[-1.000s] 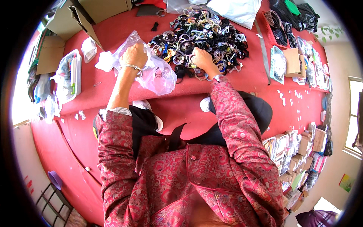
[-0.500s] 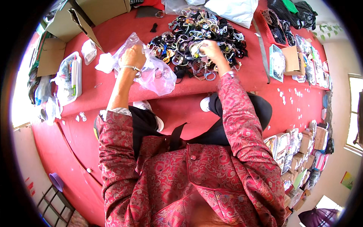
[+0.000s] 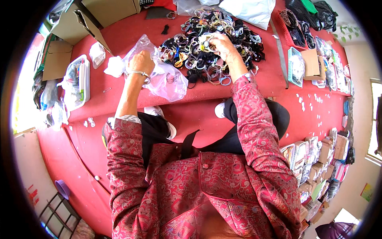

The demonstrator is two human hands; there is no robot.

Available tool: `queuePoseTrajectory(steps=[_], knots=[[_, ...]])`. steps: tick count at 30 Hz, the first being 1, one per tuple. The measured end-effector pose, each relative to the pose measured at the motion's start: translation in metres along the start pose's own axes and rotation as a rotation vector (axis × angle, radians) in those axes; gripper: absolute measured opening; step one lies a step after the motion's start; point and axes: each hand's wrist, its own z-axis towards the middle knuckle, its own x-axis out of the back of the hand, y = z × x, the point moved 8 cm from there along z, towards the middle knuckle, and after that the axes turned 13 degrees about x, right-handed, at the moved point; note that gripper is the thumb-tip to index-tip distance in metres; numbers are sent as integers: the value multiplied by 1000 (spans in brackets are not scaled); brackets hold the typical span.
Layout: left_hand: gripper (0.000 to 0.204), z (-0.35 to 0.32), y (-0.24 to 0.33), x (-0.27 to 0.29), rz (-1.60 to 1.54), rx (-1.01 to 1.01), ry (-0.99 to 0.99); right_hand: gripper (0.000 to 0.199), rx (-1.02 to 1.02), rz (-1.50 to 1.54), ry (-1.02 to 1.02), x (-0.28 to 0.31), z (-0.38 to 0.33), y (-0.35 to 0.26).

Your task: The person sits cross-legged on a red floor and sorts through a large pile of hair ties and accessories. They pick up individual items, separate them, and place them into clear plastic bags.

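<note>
My left hand (image 3: pixel 141 63) is closed on a clear plastic bag (image 3: pixel 171 85) that spreads over the red-covered table's front edge. A few thin bands show through the bag's film. To its right lies a large heap of hair ties (image 3: pixel 203 65), mostly black, with grey, tan and coloured ones and small ornaments mixed in. My right hand (image 3: pixel 223 46) is over the heap, fingers curled round a small bunch of light-coloured hair ties (image 3: pixel 207 43). How many it holds is hidden by the fingers.
A white tub (image 3: pixel 85 79) of packets stands left, near an open cardboard box (image 3: pixel 89 30). One black hair tie (image 3: pixel 165 30) lies apart. At right are a red basket (image 3: pixel 284 30), a turquoise basket (image 3: pixel 292 75) and a small carton (image 3: pixel 313 63). White scraps (image 3: pixel 302 104) dot the red floor.
My right hand, still holding the light-coloured hair ties, has shifted slightly over the heap. My left hand stays on the bag. The whole view has moved a little.
</note>
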Motion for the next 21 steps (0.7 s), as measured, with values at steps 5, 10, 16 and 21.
queuePoseTrajectory(steps=[5, 10, 16, 21], knots=[[27, -1, 3, 1, -13, 6, -34, 33, 37, 569, -177, -47, -16, -10], [29, 4, -7, -9, 3, 50, -52, 39, -19, 978, -490, -160, -74, -11], [28, 9, -20, -14, 28, 69, -20, 21, -292, 841, -518, -201, -67, 69], [25, 9, -29, -12, 30, 60, -34, 18, -448, 726, -273, -203, -38, 125]])
